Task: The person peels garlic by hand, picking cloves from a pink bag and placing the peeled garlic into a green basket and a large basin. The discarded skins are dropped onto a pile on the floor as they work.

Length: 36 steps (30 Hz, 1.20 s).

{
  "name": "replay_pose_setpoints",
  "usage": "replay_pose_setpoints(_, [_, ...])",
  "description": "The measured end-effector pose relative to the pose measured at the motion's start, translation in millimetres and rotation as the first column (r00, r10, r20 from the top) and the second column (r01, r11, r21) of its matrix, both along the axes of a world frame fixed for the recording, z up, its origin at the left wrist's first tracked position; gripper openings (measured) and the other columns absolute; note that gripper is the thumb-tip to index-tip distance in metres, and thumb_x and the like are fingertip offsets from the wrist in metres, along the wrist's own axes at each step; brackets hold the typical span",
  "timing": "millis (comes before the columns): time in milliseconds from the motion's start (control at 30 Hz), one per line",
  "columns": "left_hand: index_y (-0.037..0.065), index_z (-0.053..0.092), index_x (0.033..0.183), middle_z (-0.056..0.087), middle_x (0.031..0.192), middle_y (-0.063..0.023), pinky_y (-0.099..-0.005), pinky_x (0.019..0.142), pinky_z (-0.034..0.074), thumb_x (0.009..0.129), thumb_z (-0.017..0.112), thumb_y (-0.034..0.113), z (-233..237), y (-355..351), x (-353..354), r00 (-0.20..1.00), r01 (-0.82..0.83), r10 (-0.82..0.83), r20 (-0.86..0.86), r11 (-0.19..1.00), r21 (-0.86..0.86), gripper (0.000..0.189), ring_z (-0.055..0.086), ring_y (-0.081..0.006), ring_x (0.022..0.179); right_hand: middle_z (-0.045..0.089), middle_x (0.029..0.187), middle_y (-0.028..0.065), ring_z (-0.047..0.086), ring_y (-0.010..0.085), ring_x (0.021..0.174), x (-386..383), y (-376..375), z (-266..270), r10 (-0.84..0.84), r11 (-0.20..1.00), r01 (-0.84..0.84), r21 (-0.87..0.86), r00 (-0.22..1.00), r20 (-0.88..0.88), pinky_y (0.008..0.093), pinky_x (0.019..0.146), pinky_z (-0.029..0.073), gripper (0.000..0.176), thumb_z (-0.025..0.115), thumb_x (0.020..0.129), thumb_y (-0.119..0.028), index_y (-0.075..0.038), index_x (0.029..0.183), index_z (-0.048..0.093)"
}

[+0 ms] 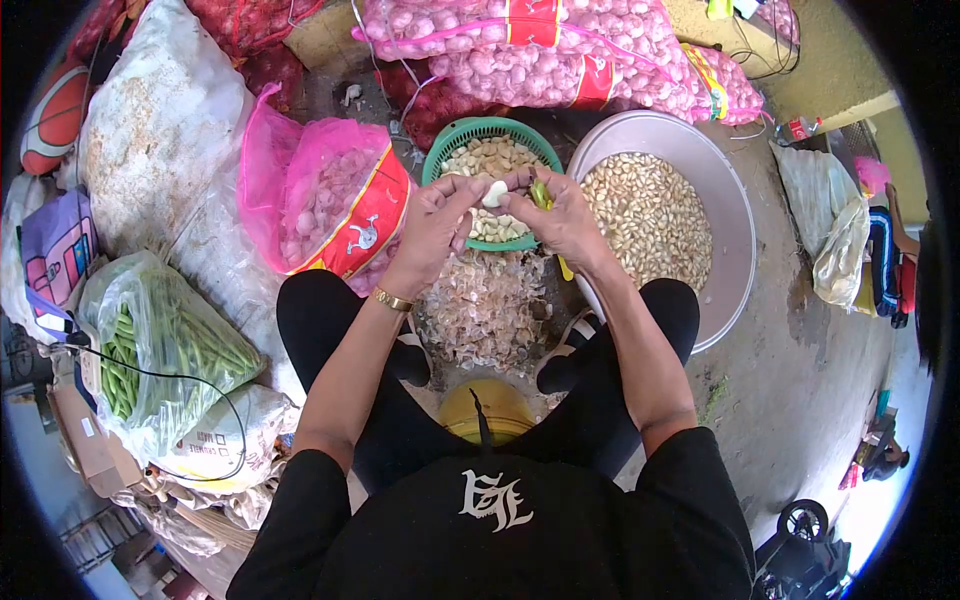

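A peeled white garlic clove (494, 194) is pinched between the fingertips of both hands, above a green plastic basket (437, 160) of peeled cloves. My left hand (438, 222) is closed on the clove from the left and wears a gold band at the wrist. My right hand (568, 222) wraps round a small yellow-handled knife (541, 194), its blade mostly hidden, with its fingertips against the clove. Below the basket lies a heap of papery garlic skins (485, 310). To the right stands a large pale tub (738, 235) of unpeeled cloves in what looks like water.
An opened pink mesh sack (325, 200) of garlic stands at left. Full garlic sacks (640, 75) lie behind. A clear bag of green beans (165, 345) sits at far left, and a yellow stool or bucket (487, 408) between the legs. A parked motorcycle (805, 550) is at lower right.
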<state>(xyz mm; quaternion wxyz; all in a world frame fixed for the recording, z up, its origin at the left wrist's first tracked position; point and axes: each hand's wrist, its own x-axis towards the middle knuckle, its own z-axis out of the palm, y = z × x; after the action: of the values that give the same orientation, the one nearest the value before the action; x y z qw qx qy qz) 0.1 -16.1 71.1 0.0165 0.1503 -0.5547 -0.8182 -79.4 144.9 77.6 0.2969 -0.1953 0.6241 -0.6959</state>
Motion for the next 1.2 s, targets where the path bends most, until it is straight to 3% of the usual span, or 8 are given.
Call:
replay_pose_setpoints(233, [0.001, 0.067, 0.104, 0.063, 0.074, 0.0025, -0.0161, 0.039, 0.027, 0.090, 0.065, 0.018, -2, 5, 0, 0.997, -0.056, 0.050, -0.055, 0.991, -0.122, 0.023, 0.036, 0.0016, 0.043, 0.067, 0.092, 0.0027, 0.059, 0.0092, 0.084, 3, 1, 10, 0.009, 0.996, 0.003, 0.086, 0.990, -0.143, 0.0254, 0.078, 0.047, 0.018, 0.069, 0.086, -0.012, -0.001, 0.100, 0.066])
replay_pose_setpoints(300, [0.002, 0.070, 0.096, 0.065, 0.072, 0.0018, -0.0148, 0.040, 0.029, 0.087, 0.069, 0.019, -4, 7, 1, 0.987, -0.139, 0.126, -0.099, 0.982, -0.128, 0.019, 0.040, 0.0014, 0.045, 0.067, 0.089, 0.0037, 0.059, 0.0100, 0.082, 4, 0, 3, -0.016, 0.991, 0.059, 0.124, 0.948, -0.317, 0.0270, 0.077, 0.047, 0.022, 0.074, 0.082, -0.014, -0.001, 0.098, 0.067])
replay_pose_setpoints(433, [0.003, 0.069, 0.094, 0.064, 0.071, 0.0023, -0.0155, 0.040, 0.029, 0.087, 0.069, 0.019, -5, 6, 2, 0.990, -0.112, 0.099, -0.103, 0.985, -0.132, 0.018, 0.040, 0.0016, 0.045, 0.067, 0.086, 0.0041, 0.057, 0.0096, 0.079, 1, 0, 5, -0.013, 0.976, 0.089, 0.197, 0.934, -0.358, 0.0273, 0.075, 0.046, 0.025, 0.077, 0.079, -0.015, -0.001, 0.097, 0.067])
replay_pose_setpoints(633, [0.001, 0.069, 0.092, 0.066, 0.076, 0.0006, -0.0166, 0.046, 0.035, 0.089, 0.067, 0.016, -4, -1, 0, 1.000, 0.025, -0.028, -0.010, 0.983, -0.180, 0.015, 0.047, 0.0008, 0.053, 0.066, 0.083, 0.0029, 0.056, 0.0081, 0.077, 1, 6, 10, 0.065, 0.983, -0.005, 0.183, 0.945, -0.322, 0.0268, 0.072, 0.046, 0.024, 0.076, 0.079, -0.015, -0.001, 0.096, 0.067])
replay_pose_setpoints(800, [-0.003, 0.068, 0.092, 0.067, 0.084, -0.0023, -0.0207, 0.070, 0.045, 0.088, 0.065, 0.009, -13, 3, -3, 0.974, -0.162, 0.115, -0.197, 0.956, -0.243, 0.014, 0.058, -0.0052, 0.078, 0.065, 0.088, 0.0024, 0.057, 0.0080, 0.081, 3, 0, 3, -0.012, 0.990, 0.040, 0.135, 0.978, -0.207, 0.0248, 0.074, 0.046, 0.024, 0.074, 0.081, -0.012, 0.000, 0.100, 0.066])
replay_pose_setpoints(1033, [-0.004, 0.068, 0.093, 0.068, 0.084, -0.0036, -0.0220, 0.068, 0.047, 0.086, 0.066, 0.007, -17, -17, 6, 0.977, -0.122, 0.074, -0.198, 0.961, -0.246, 0.013, 0.060, -0.0067, 0.076, 0.064, 0.095, 0.0001, 0.058, 0.0087, 0.087, 3, 3, 21, 0.006, 0.999, -0.010, 0.038, 0.994, 0.113, 0.0256, 0.080, 0.047, 0.021, 0.073, 0.082, -0.009, -0.003, 0.101, 0.065])
replay_pose_setpoints(1133, [0.000, 0.069, 0.093, 0.068, 0.077, -0.0068, -0.0259, 0.068, 0.049, 0.079, 0.071, 0.012, -13, -31, 20, 0.998, 0.051, -0.068, -0.014, 0.850, -0.524, 0.018, 0.062, -0.0130, 0.071, 0.064, 0.090, -0.0007, 0.057, 0.0047, 0.078, 0, 3, 13, 0.029, 0.999, -0.029, 0.020, 0.999, 0.028, 0.0199, 0.066, 0.045, 0.028, 0.073, 0.082, -0.010, -0.004, 0.108, 0.063])
replay_pose_setpoints(1200, [0.006, 0.071, 0.089, 0.068, 0.076, -0.0119, -0.0328, 0.068, 0.051, 0.071, 0.076, 0.018, -1, -33, 32, 0.930, 0.365, -0.125, 0.344, 0.384, -0.848, 0.022, 0.065, -0.0230, 0.070, 0.064, 0.094, 0.0006, 0.057, 0.0056, 0.081, 1, 3, 11, 0.068, 0.998, -0.068, 0.004, 0.998, -0.008, 0.0204, 0.069, 0.045, 0.029, 0.074, 0.082, -0.011, -0.004, 0.108, 0.064])
